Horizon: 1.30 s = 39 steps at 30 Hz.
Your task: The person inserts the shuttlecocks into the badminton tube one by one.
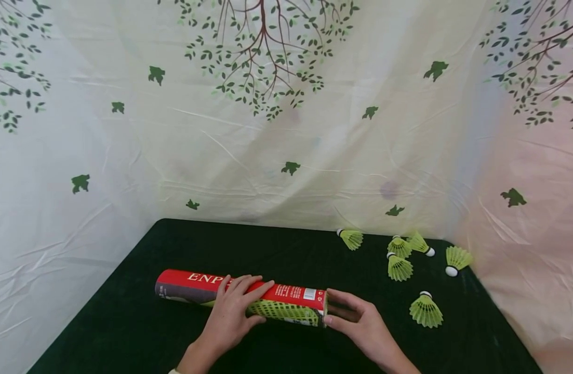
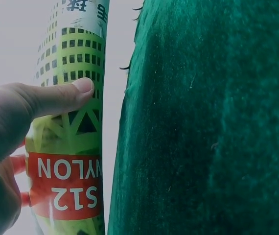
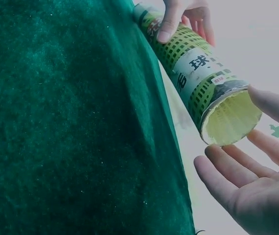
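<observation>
A red and green shuttlecock tube (image 1: 291,304) lies across the table, printed with "NYLON" and "S12" in the left wrist view. My left hand (image 1: 232,311) grips it near the middle, with the thumb (image 2: 66,98) on the near side and the fingers over the top. At the tube's right end, my right hand (image 1: 361,324) has its thumb and fingertips by the rim. In the right wrist view that end is uncapped, and the yellow-green skirt of a shuttlecock (image 3: 232,117) shows inside. The right fingers (image 3: 230,166) are spread loosely around the opening, holding nothing.
Several yellow-green shuttlecocks lie loose at the table's right side, the nearest shuttlecock (image 1: 426,310) beyond my right hand. Another shuttlecock (image 1: 350,239) lies by the back edge. Dark green cloth covers the table (image 1: 122,322). A leaf-patterned curtain (image 1: 267,182) hangs behind and at both sides.
</observation>
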Motion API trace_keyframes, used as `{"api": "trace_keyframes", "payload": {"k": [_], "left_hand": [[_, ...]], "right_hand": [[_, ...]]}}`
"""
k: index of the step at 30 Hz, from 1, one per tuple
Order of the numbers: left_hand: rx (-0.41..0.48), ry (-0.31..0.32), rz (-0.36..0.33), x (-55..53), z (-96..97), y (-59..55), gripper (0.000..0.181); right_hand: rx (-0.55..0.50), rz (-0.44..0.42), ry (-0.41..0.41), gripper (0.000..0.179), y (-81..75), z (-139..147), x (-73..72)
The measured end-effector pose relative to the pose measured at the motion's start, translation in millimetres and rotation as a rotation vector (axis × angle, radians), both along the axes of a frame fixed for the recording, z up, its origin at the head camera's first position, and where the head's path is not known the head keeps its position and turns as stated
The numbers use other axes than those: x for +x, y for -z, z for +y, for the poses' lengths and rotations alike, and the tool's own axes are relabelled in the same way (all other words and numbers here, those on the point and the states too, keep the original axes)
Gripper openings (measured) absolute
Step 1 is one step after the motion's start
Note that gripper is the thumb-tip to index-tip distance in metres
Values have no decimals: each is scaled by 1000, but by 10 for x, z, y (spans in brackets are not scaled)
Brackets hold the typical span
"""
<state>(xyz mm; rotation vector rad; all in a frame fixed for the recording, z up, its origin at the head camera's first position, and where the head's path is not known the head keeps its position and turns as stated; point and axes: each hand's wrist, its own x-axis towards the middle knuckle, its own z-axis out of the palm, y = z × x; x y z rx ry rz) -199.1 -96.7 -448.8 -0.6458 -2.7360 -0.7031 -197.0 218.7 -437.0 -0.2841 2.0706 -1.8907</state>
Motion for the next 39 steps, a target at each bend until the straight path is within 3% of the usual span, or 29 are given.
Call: {"api": "trace_keyframes", "payload": {"k": [6,10,19,25,30,39], "left_hand": [[2,1,-8,6,-11,17,88],[3,-2,-8,11,-14,21,89],[2,1,-13,14,-20,18,88],[-2,-5,-11,4,-32,10,88],[3,-1,-12,-2,-33,18,89],[-8,-1,-18,-5,-23,14,88]], "right_hand": [[6,-6,-2,66,3,25,12],[56,18,47,62,24,93,9],[225,36,275,53,92,464,-2],[415,48,507,63,101,804,-3],[474,26,674,63,132,1074,-6],[533,-20,806,60,214,1451,-46]]}}
